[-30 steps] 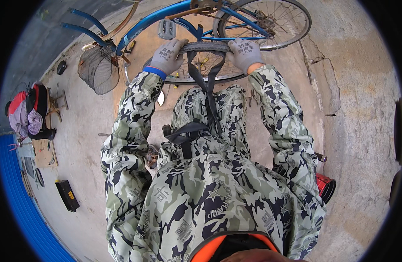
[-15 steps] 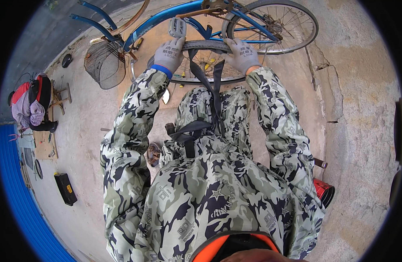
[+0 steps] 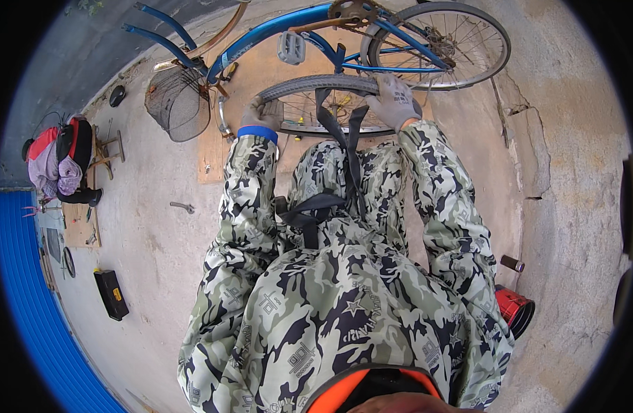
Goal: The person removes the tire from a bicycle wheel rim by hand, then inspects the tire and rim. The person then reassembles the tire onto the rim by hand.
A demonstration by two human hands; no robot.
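A bicycle wheel with a grey tyre stands in front of my knees, its spokes visible behind the black straps of my apron-like belt. My left hand, in a grey glove with a blue cuff, is closed round the wheel's left side. At the upper right, my gloved right hand grips the tyre, fingers over its far side and thumb towards me. Just beyond the wheel lies a blue bicycle frame, its grey pedal close to the tyre.
The frame's rear wheel is at the far right, its wire basket at the left. A wrench and a black toolbox lie on the floor. A red bucket stands right; red and lilac cloth is heaped left.
My left hand has slid from the tyre's top down to the wheel's left side. The right hand stays on the tyre. The whole view has shifted slightly.
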